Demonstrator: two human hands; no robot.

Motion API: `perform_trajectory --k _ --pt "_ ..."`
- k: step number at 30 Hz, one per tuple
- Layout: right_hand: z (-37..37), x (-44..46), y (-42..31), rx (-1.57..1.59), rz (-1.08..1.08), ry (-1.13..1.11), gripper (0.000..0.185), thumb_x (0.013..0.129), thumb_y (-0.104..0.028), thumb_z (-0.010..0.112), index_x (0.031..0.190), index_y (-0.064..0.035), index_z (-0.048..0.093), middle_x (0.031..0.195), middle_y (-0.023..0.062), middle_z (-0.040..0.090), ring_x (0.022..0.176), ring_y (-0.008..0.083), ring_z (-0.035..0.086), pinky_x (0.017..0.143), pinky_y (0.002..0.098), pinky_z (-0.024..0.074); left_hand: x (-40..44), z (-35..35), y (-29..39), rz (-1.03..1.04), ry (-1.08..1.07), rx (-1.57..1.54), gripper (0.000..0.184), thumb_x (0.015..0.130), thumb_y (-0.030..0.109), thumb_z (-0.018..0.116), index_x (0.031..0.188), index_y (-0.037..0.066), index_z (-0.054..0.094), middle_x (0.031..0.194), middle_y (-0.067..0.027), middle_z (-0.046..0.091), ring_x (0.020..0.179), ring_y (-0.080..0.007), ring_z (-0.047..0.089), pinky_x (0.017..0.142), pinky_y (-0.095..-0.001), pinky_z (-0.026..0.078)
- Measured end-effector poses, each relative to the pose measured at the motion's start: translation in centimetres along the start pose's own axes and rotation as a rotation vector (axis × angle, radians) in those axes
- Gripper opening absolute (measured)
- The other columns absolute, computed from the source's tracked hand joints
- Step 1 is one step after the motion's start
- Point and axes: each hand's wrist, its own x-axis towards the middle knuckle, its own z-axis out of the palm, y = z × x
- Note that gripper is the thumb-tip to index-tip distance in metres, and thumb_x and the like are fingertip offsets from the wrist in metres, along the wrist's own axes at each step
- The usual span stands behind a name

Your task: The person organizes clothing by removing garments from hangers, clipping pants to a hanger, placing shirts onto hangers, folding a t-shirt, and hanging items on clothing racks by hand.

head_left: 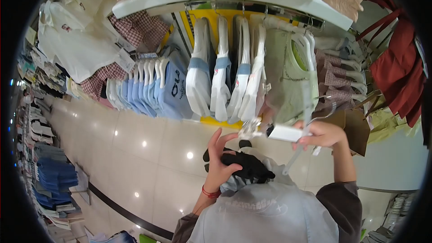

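Note:
My left hand point(218, 166) is at the lower middle, thumb pressed on a dark black garment point(247, 164) bunched in front of my chest. Its index and middle fingers stick up beside a clear plastic clip point(250, 128), which is blurred. To the right, my right hand point(323, 134) is closed around a translucent hanger point(294, 157) whose thin arm slants down. A white rectangular piece point(286, 132) with a dark end juts left from the same hand; its kind is unclear. A metal hook point(333, 109) curves above the knuckles.
Ahead, a rail point(243, 6) carries white garments point(220, 85) on hangers and a pale green top point(288, 67). Blue shirts point(153, 87) hang to the left, red clothing point(398, 72) to the right. A brown bag point(355, 128) is near my right hand. Folded jeans point(54, 175) are stacked far left.

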Motion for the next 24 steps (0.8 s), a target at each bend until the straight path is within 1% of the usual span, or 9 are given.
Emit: perform_trajectory --k 2,5,6,7,10,14,17,20,24 --pt "1.7 1.2 2.3 0.037 0.079 -0.119 0.029 0.093 -0.021 0.046 0.112 -0.0004 0.047 0.091 0.0034 0.060 0.073 0.0108 0.056 0.067 0.0252 0.0471 -0.3 0.3 -0.2 -0.040 -0.031 -0.100 0.071 0.076 0.021 0.071 0.132 0.003 0.030 0.117 -0.0137 0.053 0.108 -0.0195 0.051 0.081 -0.0270 0.044" --pt "4.0 2.8 5.3 0.037 0.147 -0.186 0.029 0.093 -0.023 0.045 0.111 -0.0003 0.047 0.093 0.0043 0.060 0.075 0.0110 0.056 0.068 0.0256 0.0470 -0.7 0.0 -0.5 -0.113 -0.118 0.047 0.047 0.081 0.017 0.064 0.122 0.000 0.044 0.104 -0.0095 0.061 0.099 -0.0160 0.056 0.081 -0.0256 0.043" --pt "4.6 3.2 6.0 0.036 0.132 -0.179 0.030 0.093 -0.022 0.046 0.112 0.0008 0.045 0.095 0.0057 0.059 0.079 0.0117 0.056 0.069 0.0258 0.0475 -0.6 0.6 1.0 -0.137 -0.031 0.067 0.026 0.083 0.010 0.058 0.107 -0.002 0.056 0.093 -0.0063 0.064 0.091 -0.0142 0.059 0.083 -0.0255 0.043" --pt "5.2 3.5 6.4 0.037 0.118 -0.172 0.031 0.093 -0.021 0.046 0.113 0.0019 0.044 0.096 0.0070 0.059 0.082 0.0123 0.056 0.071 0.0260 0.0479 -0.9 0.5 0.9 -0.151 -0.021 0.090 0.024 0.084 0.009 0.057 0.105 -0.001 0.057 0.093 -0.0065 0.064 0.090 -0.0140 0.059 0.082 -0.0255 0.043" --pt "7.4 3.7 7.8 -0.033 0.058 0.093 0.036 0.092 -0.026 0.049 0.116 0.0002 0.045 0.100 0.0058 0.058 0.082 0.0108 0.055 0.073 0.0259 0.0454 -1.9 0.1 0.9 -0.190 0.026 0.120 0.016 0.084 0.007 0.056 0.097 -0.001 0.060 0.093 -0.0073 0.065 0.087 -0.0132 0.058 0.081 -0.0253 0.043" --pt "8.6 3.2 8.1 -0.057 0.049 0.239 0.043 0.091 -0.027 0.051 0.122 0.0011 0.041 0.103 0.0073 0.056 0.088 0.0127 0.053 0.077 0.0265 0.0436 -3.0 0.1 1.3 -0.211 0.021 0.171 0.016 0.083 0.007 0.056 0.096 -0.001 0.060 0.091 -0.0073 0.065 0.086 -0.0135 0.059 0.080 -0.0249 0.043" --pt "9.6 2.6 8.0 0.170 0.025 0.266 0.040 0.091 -0.021 0.051 0.122 0.0013 0.039 0.101 0.0050 0.052 0.088 0.0111 0.053 0.078 0.0249 0.0442 -3.8 0.0 1.0 -0.203 0.025 0.201 0.015 0.083 0.008 0.056 0.095 -0.001 0.060 0.088 -0.0072 0.064 0.082 -0.0137 0.058 0.077 -0.0248 0.043" --pt "12.1 2.9 9.8 0.264 0.055 0.222 0.042 0.091 -0.021 0.051 0.124 0.0019 0.038 0.101 0.0048 0.053 0.087 0.0111 0.055 0.078 0.0248 0.0442 -4.5 -0.3 0.5 -0.211 0.041 0.211 0.015 0.084 0.010 0.055 0.094 -0.001 0.060 0.086 -0.0072 0.064 0.078 -0.0135 0.057 0.075 -0.0247 0.043" --pt "13.4 2.1 9.5 0.161 0.161 0.179 0.044 0.091 -0.025 0.053 0.124 -0.0001 0.038 0.098 0.0074 0.056 0.087 0.0149 0.056 0.079 0.0281 0.0443 -5.3 -0.7 0.5 -0.254 0.076 0.168 0.017 0.085 0.012 0.054 0.093 -0.001 0.059 0.086 -0.0071 0.063 0.078 -0.0125 0.056 0.073 -0.0244 0.043"
